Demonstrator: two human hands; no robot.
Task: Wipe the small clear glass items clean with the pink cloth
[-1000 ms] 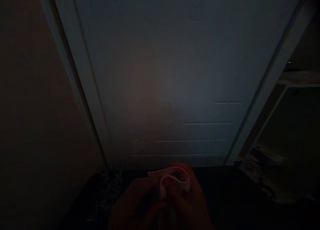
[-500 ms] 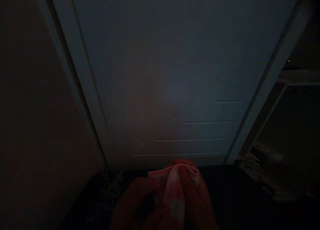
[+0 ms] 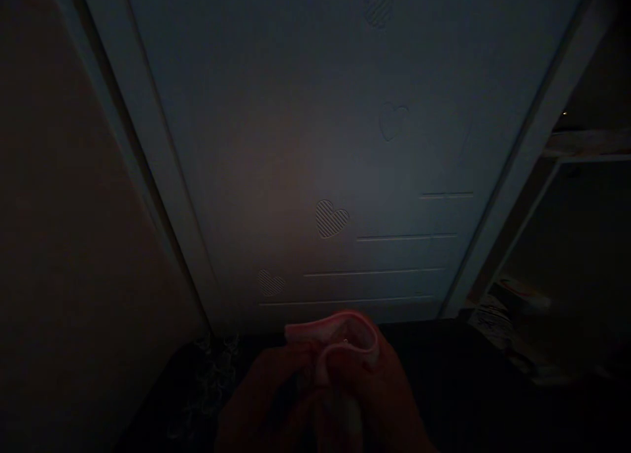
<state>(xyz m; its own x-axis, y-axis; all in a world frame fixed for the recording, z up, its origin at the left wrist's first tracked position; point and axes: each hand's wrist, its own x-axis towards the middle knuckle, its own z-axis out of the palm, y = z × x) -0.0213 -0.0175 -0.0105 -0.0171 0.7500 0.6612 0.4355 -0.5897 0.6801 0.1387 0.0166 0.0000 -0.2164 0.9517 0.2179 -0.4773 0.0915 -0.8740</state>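
Between my two hands is a pink and white piece of cloth (image 3: 345, 410) with a rolled pink edge, low in the middle of the dim head view. Its upper edge curls into an open loop facing up. My left hand (image 3: 263, 387) pinches the cloth from the left, fingers bent toward it. On the other side my right hand (image 3: 389, 394) grips the cloth near the loop, with the thumb over the near edge. Darkness hides most of the fingertips and the lower part of the cloth.
Straight ahead stands a pale panel (image 3: 276, 144) with carved hearts and lines. A dark surface (image 3: 458, 381) lies below my hands, with a faint light pattern (image 3: 211, 381) at left. A wall (image 3: 73, 242) rises on the left; shelving with papers (image 3: 497, 315) is on the right.
The cloth's upper edge has opened from a folded, bunched shape into a wider loop. My right thumb has shifted down and left. The view has moved slightly.
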